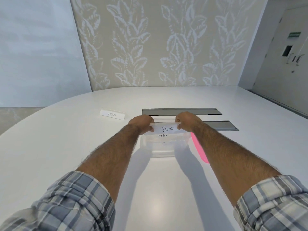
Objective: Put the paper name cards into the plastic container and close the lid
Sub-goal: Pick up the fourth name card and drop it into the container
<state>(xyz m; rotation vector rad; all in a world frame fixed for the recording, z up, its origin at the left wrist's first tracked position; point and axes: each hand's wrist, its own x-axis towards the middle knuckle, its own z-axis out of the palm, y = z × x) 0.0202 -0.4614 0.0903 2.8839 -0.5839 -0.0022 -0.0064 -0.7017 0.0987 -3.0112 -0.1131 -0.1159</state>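
Observation:
A clear plastic container (164, 150) stands open on the white table in front of me. My left hand (141, 123) and my right hand (187, 120) pinch the two ends of a white paper name card marked "BEAR" (166, 128), held just above the container's far side. Directly under it a card marked "PENGUIN" (163, 135) sits inside the container. A third folded card marked "OSTRICH" (112, 114) stands on the table to the left, beyond my left hand. The pink lid (199, 150) lies against the container's right side, partly behind my right forearm.
Two grey recessed cable hatches (181, 111) (223, 125) are set into the table (66, 147) just beyond my hands. A leaf-patterned wall rises behind the table's curved far edge, and a door stands at the far right.

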